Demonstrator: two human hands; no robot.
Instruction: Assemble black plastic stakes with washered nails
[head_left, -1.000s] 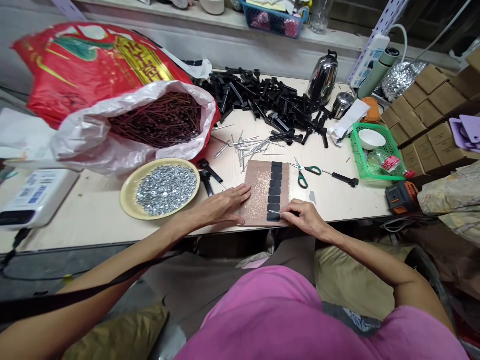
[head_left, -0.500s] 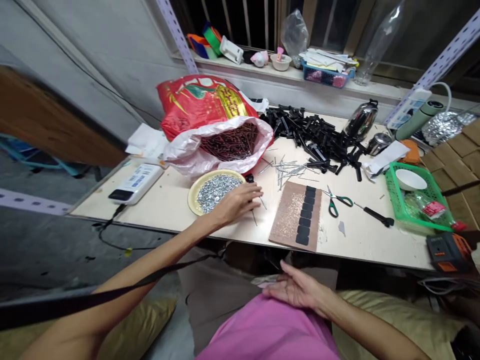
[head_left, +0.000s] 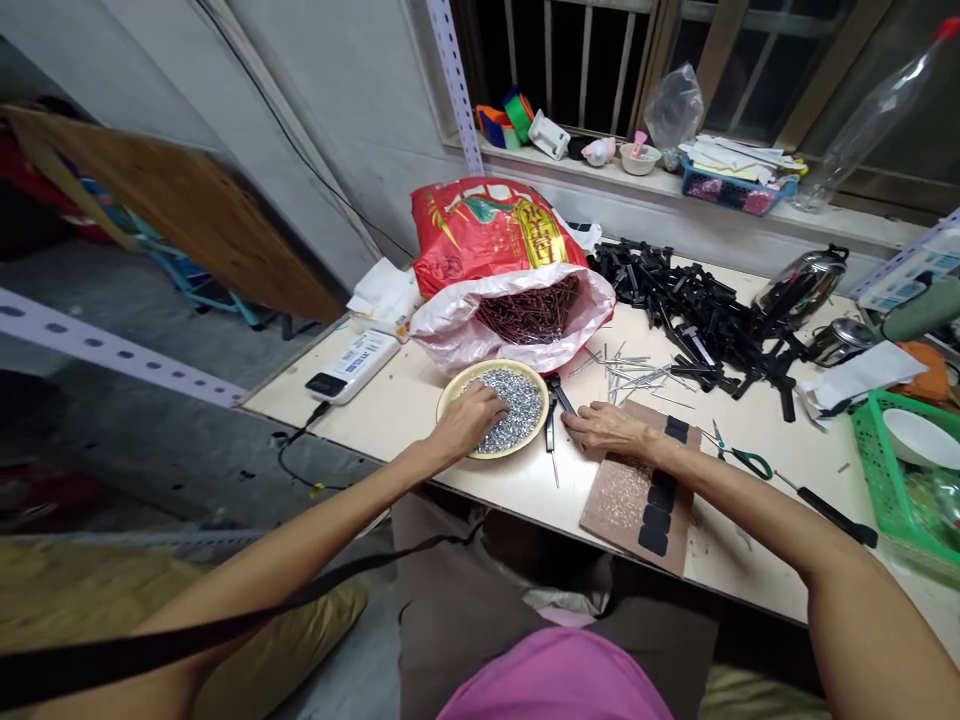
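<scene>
My left hand [head_left: 471,418] dips into a pale yellow bowl [head_left: 444,398] of small shiny metal pieces [head_left: 517,408], fingers curled together. Its fingertips are among the pieces, so what they pinch is hidden. My right hand [head_left: 609,428] rests low on the table just right of the bowl. Its closed fingers are on the lower end of a black plastic handle [head_left: 562,393]. Beside that lies a second black handle [head_left: 550,428], a thin metal rod [head_left: 556,470] sticking out toward me. My right forearm passes over a brown board [head_left: 619,500] with black square patches [head_left: 658,510].
Behind the bowl, a red bag [head_left: 480,235] lies open with dark brown rods [head_left: 529,312]. Loose silvery rods [head_left: 634,375] and a heap of black plastic parts [head_left: 682,290] are farther right. Scissors [head_left: 739,455], a screwdriver [head_left: 829,512], a green basket [head_left: 874,465] and a white power bank [head_left: 352,368] also lie there.
My left hand has moved from beside the bowl into the metal pieces. My right hand has risen from my lap to the black handles on the table. The view has shifted left.
</scene>
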